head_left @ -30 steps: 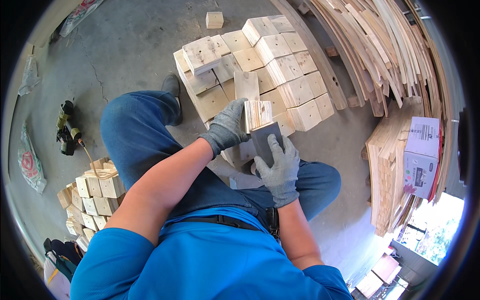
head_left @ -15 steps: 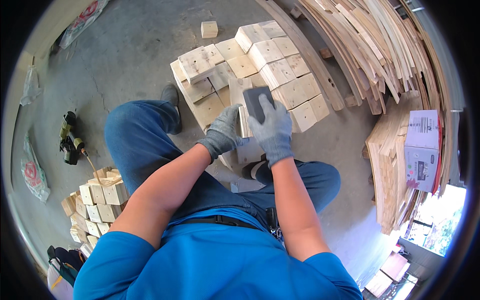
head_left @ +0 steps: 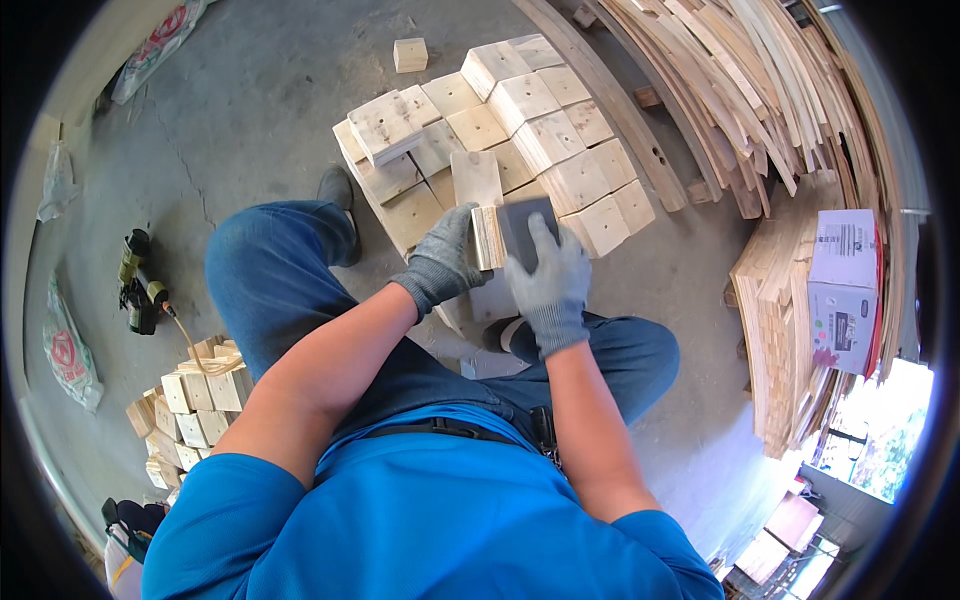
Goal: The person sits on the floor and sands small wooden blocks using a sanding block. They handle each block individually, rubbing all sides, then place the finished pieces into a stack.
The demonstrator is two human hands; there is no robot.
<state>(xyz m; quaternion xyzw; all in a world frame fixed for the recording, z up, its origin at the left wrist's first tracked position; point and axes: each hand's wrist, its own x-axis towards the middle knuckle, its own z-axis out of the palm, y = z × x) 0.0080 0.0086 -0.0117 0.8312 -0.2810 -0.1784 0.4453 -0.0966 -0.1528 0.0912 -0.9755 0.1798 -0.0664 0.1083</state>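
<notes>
Left hand (head_left: 440, 262) grips wood block (head_left: 487, 236); right hand (head_left: 548, 278) presses dark sanding pad (head_left: 522, 226) flat; even strokes advised.

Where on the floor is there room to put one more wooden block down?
Bare concrete floor lies left of the big block stack, up to the white sacks. Another patch lies between the stack and the leaning planks. It is crowded by the small block pile and the power tool.
</notes>
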